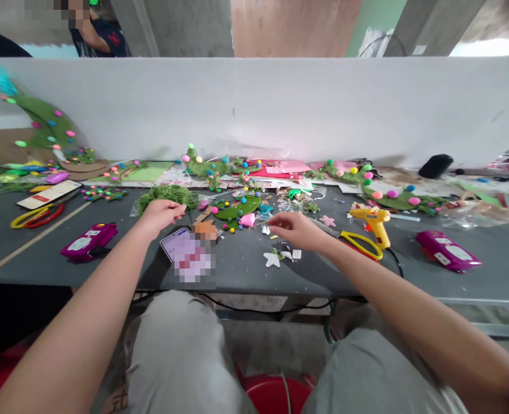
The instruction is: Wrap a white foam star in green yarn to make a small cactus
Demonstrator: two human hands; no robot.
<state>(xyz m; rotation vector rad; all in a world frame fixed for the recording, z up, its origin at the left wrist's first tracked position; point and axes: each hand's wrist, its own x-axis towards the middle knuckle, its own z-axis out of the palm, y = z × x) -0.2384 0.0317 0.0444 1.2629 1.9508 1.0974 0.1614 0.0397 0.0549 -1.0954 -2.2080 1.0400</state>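
Observation:
My left hand hovers at the front of a heap of green shredded strands. Its fingertips are pressed together, and anything between them is too small to make out. My right hand is above small white scraps, fingers loosely curved and apart, with nothing visible in them. Between both hands lie a green felt leaf shape dotted with pom-poms, a pink piece and orange-brown scraps. A white star is on the table below my right hand.
A phone is near the front edge. To the right are a yellow glue gun, yellow-handled scissors and a purple device; another purple device sits left. Pom-pom-covered green felt pieces line the white partition.

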